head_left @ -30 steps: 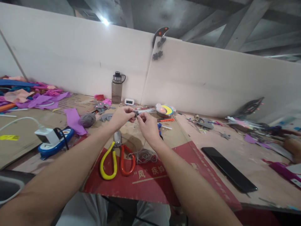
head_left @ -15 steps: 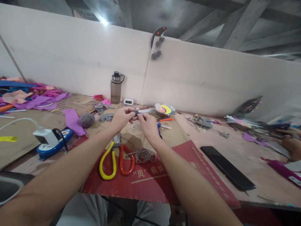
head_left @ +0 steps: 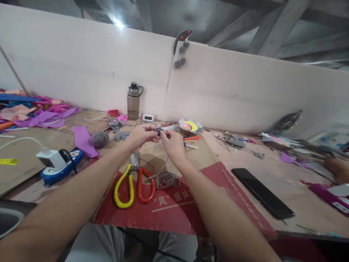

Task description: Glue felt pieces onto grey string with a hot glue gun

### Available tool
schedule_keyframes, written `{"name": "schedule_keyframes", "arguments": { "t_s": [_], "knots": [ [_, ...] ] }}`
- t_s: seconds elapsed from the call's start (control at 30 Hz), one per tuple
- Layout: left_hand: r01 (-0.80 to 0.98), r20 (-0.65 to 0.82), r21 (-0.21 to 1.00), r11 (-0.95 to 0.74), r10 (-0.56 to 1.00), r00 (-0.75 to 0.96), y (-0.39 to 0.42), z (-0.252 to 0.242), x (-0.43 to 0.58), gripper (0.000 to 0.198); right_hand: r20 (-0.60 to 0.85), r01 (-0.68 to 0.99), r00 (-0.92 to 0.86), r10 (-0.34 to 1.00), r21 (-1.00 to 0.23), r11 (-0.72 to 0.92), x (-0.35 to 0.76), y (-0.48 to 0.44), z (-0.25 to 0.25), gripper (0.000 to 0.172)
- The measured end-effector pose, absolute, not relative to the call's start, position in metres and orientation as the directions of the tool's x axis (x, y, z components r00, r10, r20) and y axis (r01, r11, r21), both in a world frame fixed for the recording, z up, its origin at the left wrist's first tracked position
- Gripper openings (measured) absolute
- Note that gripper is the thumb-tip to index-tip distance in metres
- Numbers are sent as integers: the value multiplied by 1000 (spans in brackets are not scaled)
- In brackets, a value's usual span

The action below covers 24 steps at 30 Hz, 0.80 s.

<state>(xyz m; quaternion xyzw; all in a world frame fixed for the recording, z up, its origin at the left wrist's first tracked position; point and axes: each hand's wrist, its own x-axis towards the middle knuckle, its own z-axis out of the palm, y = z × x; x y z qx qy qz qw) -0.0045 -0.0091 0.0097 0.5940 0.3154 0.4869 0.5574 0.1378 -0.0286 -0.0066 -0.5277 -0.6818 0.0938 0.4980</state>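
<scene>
My left hand and my right hand meet over the middle of the table, their fingertips pinched on a small dark grey piece, which looks like felt. Its exact shape is mostly hidden by the fingers. Below the hands, scissors with one yellow and one red handle lie on a red printed sheet. Beside them is a loose tangle of grey yarn. A grey yarn ball sits to the left of my left hand.
A water bottle and a small digital clock stand by the white partition. A bowl is behind my hands. A black phone lies right, a blue power strip left. Another person's hand is at far right.
My two hands stay together on the small grey piece, with only slight finger movement. The whole view has shifted a little. The other person's hand at far right has moved slightly.
</scene>
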Motion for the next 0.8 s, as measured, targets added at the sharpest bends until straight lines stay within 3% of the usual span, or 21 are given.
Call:
{"name": "schedule_keyframes", "arguments": {
  "t_s": [0.43, 0.6, 0.8],
  "knots": [
    [-132, 240, 967, -218, 953, 183, -6, 8, -6, 12, 587, 597, -32, 809, -637, 487, 135, -32, -7, 29],
    [-253, 232, 940, -229, 973, -19, 4, 8, -17, 13, 541, 567, -210, 815, -612, 552, 126, -36, -14, 25],
    [-487, 116, 865, -122, 992, -43, 10, 14, -27, 10, 432, 610, -362, 826, -560, 560, 116, -39, -16, 22]
  ]
}}
